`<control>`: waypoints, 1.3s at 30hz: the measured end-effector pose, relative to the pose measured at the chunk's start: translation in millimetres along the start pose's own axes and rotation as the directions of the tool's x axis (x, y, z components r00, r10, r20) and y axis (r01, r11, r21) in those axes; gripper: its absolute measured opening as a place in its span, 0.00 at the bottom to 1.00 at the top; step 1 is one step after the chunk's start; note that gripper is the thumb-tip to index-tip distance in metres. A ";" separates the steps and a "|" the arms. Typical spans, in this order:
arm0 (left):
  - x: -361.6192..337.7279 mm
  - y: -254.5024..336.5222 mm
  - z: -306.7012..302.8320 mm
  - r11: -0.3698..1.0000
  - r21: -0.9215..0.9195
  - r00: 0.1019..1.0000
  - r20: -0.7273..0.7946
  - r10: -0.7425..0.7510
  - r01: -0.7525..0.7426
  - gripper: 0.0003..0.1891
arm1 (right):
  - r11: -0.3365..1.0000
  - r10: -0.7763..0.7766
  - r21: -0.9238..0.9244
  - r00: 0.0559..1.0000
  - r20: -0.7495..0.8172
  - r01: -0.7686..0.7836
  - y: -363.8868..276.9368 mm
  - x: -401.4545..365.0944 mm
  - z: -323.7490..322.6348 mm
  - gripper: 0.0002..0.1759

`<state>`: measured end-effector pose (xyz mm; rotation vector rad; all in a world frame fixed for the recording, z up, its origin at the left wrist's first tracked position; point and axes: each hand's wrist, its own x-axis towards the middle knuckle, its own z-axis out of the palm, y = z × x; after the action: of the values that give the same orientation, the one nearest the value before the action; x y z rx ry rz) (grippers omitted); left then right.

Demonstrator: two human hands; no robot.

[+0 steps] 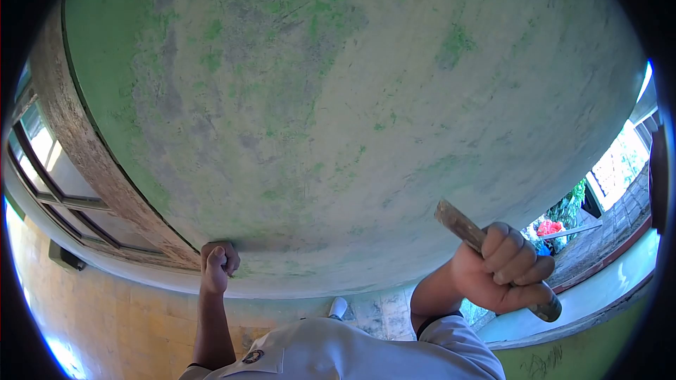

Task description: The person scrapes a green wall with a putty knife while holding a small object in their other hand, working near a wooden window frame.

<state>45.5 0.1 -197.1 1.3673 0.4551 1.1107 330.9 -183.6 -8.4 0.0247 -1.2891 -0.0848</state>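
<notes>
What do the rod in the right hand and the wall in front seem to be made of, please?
Rod: probably wood, rough and dull, judging by its mottled brown surface. Wall: likely painted plaster or cement, matte and worn, since green shows in scuffed patches among grey and whitish areas.

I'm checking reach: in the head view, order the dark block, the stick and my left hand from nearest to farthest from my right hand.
1. Stick, gripped in the right hand.
2. Left hand, across on the left, by the wall.
3. Dark block, far left, on the floor.
</notes>
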 end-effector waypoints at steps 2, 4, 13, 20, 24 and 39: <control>-0.2 -1.7 -0.6 1.000 -0.004 1.000 0.017 -0.004 0.004 0.32 | 1.000 -0.004 -0.030 1.000 0.001 0.004 14.1 -5.1 -1.8 0.20; -0.3 -4.2 -1.0 1.000 -0.015 1.000 -0.007 0.010 -0.010 0.32 | 0.966 0.258 -0.005 0.966 0.005 -0.258 35.0 -17.0 -5.4 0.19; -0.6 -1.9 -0.3 0.999 0.033 1.000 -0.004 -0.004 0.004 0.31 | 1.000 0.012 -0.023 0.998 0.055 -0.011 8.4 0.9 -4.3 0.19; -0.2 -1.9 -2.0 0.999 0.034 1.000 0.020 0.002 -0.003 0.32 | 0.988 0.151 -0.034 0.988 -0.017 -0.151 12.9 -6.7 -11.4 0.18; -1.4 -2.6 -2.9 1.000 -0.023 1.000 0.012 -0.002 0.003 0.31 | 0.999 0.035 0.022 0.999 0.014 -0.035 -0.2 3.0 -5.9 0.19; -1.4 -3.1 -2.0 1.000 -0.022 1.000 0.015 0.005 -0.004 0.32 | 0.979 0.176 -0.102 0.984 0.003 -0.174 33.2 -14.9 -3.1 0.19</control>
<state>44.4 0.5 -200.8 1.3570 0.4277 1.1054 331.4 -149.4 -21.3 -0.1764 -1.2920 0.0007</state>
